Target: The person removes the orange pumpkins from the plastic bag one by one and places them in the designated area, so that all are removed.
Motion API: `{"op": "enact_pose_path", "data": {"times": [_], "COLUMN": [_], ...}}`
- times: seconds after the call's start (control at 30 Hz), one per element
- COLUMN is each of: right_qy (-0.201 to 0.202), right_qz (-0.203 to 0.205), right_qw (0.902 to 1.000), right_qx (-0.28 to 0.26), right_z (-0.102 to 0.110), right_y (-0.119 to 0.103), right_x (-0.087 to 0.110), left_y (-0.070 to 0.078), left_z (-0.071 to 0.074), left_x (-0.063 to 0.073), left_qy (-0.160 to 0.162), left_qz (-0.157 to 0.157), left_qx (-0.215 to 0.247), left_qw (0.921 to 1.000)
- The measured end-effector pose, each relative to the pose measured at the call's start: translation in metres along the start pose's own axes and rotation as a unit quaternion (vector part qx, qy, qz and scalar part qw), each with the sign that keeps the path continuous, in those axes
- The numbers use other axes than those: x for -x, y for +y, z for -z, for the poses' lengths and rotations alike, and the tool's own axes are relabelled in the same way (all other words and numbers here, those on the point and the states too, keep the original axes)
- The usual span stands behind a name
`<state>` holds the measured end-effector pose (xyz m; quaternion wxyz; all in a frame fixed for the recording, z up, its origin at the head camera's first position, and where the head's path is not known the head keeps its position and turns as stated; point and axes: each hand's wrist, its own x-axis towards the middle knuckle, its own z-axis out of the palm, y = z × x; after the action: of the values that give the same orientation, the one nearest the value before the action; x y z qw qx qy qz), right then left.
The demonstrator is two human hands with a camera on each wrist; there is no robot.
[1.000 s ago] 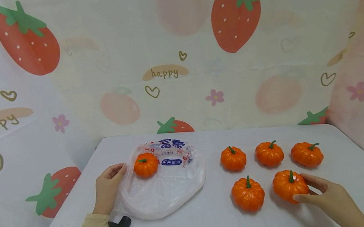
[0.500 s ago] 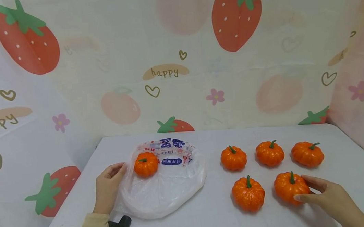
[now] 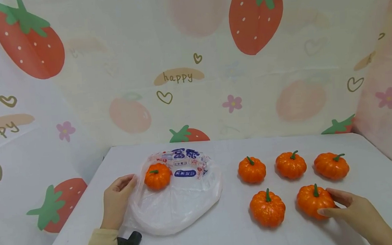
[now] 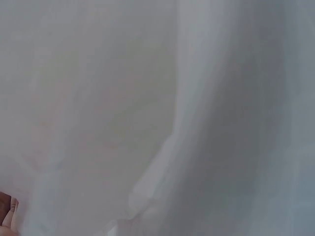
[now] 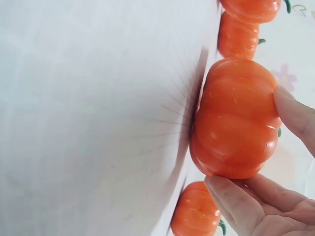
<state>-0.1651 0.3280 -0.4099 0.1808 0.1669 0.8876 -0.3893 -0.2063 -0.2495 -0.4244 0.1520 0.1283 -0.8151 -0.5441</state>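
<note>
My right hand [image 3: 357,212] grips a small orange pumpkin [image 3: 314,202] with a green stem at the front right, thumb on one side and fingers on the other. The right wrist view shows this pumpkin [image 5: 236,118] close over the white table, between thumb and fingers. On the left, my left hand [image 3: 116,200] pinches the edge of a clear plastic bag [image 3: 174,212] with blue and red print. Its mouth is spread wide, and one pumpkin [image 3: 157,176] lies inside near the left side. White bag film [image 4: 147,187] fills most of the left wrist view.
Beside the held pumpkin stands another pumpkin [image 3: 267,208]. Behind them is a row of three: a left pumpkin [image 3: 252,170], a middle pumpkin [image 3: 290,165] and a right pumpkin [image 3: 331,166]. A black device [image 3: 129,241] sits at the left wrist. A strawberry-print curtain [image 3: 247,79] borders the table's back.
The held pumpkin and my right hand have shifted slightly right, the pumpkin also settling a little lower at first. My left hand keeps its hold on the bag's edge.
</note>
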Motion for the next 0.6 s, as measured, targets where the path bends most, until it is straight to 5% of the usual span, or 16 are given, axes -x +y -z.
{"op": "enact_pose_path", "data": {"times": [0.6], "right_qy": [-0.005], "right_qz": [0.007], "right_qw": [0.9999], "right_qx": [0.008], "right_z": [-0.0001], "right_y": [-0.0037], "right_x": [0.0065], "left_y": [0.0033], "left_z": [-0.0005], "left_x": [0.0015], "left_qy": [-0.005], "left_qz": [0.009], "left_qx": [-0.01], "left_qw": [0.9999]}}
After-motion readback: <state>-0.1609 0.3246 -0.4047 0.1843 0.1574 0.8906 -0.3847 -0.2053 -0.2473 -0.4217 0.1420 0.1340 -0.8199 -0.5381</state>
